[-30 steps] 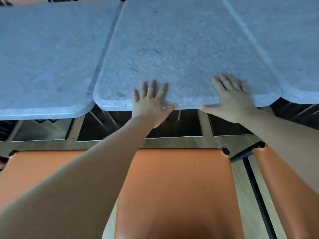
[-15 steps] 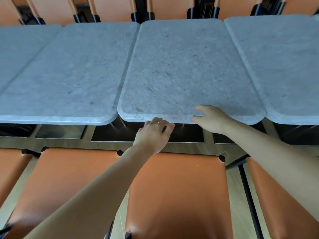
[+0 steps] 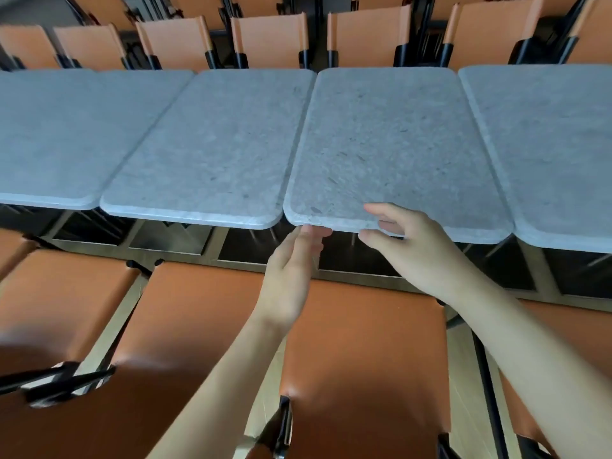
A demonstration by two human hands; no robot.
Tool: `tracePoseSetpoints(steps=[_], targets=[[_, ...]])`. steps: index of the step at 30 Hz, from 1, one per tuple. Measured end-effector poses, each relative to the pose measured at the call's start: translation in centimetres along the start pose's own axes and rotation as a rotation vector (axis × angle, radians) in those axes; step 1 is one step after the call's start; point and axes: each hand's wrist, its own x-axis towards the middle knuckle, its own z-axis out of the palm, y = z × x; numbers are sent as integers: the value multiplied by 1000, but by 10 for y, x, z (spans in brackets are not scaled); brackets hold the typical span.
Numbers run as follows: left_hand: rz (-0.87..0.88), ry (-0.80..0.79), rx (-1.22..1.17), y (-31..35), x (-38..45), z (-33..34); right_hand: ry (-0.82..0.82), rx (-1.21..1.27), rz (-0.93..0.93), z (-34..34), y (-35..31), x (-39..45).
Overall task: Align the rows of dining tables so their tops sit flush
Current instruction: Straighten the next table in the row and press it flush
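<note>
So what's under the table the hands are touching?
Under the grey table you can see dark metal frame bars and floor. The tabletop covers its legs; an orange chair seat sits in front.

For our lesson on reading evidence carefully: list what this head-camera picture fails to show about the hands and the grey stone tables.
- Left hand: fingertips hidden under the grey stone tabletop; grip unknowable.
- Right hand: whether its fingers clamp the edge is unclear.
- Table legs: hidden by tops and shadow.
- Rightmost grey tabletop: cut off by frame edge.
- Near orange leather chair back: lower corner blurred.
</note>
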Motion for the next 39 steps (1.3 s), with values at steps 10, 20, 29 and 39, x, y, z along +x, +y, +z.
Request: tracePoseSetpoints(steps=[10,20,29,39], targets=[[190,142,-75,57,-96,-109,57,310,-66,43,-105,-84],[264,194,-73,49,-196,-237,31,373,-102,129,-178,-172],[238,273,-55,39,-259,-343,-26,408,-170,220,-238,-215],[194,248,-21,25,-265,-396,-46,385,-160,263,-258,-215]])
